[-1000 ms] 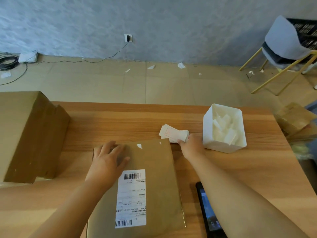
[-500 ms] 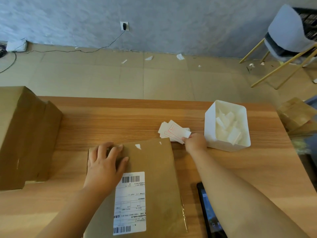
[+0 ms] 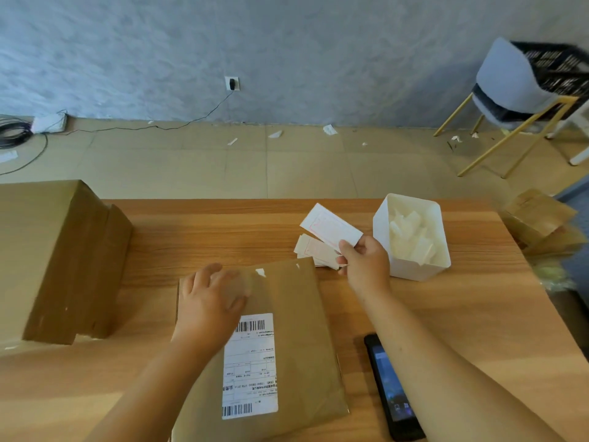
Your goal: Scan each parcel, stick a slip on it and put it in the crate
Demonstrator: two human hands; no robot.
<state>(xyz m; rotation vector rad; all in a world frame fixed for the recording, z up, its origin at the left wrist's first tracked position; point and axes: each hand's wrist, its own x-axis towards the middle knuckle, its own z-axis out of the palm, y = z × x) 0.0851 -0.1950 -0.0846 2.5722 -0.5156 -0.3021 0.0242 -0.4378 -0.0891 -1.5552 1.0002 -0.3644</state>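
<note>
1. The parcel [image 3: 296, 314] is a flat brown paper envelope lying on the wooden desk [image 3: 478, 330], close to the near edge and just right of centre. Its far end shows a glossy sealed flap with two small white scraps stuck on it.
2. A white shipping label [image 3: 251, 365] runs lengthwise down the parcel's left half, with a barcode at each end and small printed text between (too fine to read).
3. The left hand [image 3: 210, 301] rests palm-down on the parcel's far left corner. Its fingers [image 3: 207, 272] lie loosely extended over the paper, though motion blur hides their exact spacing.
4. The right hand [image 3: 366, 260] is raised just beyond the parcel's far right corner, thumb and fingers [image 3: 347, 248] pinching one slip [image 3: 330, 229] by its near end. The slip is white with a thin red printed frame and tilts up off the desk.
5. Under it lies a fanned stack of slips [image 3: 314, 252], touching the parcel's far edge.
6. A white tub [image 3: 381, 224] of pale scraps stands just right of that hand.
7. A dark phone [image 3: 392, 387] lies to the right of the parcel, and a large cardboard box [image 3: 47, 250] sits at the desk's left end.
8. The black crate [image 3: 554, 65] sits on a chair [image 3: 510, 78] across the floor, well apart from the parcel.
</note>
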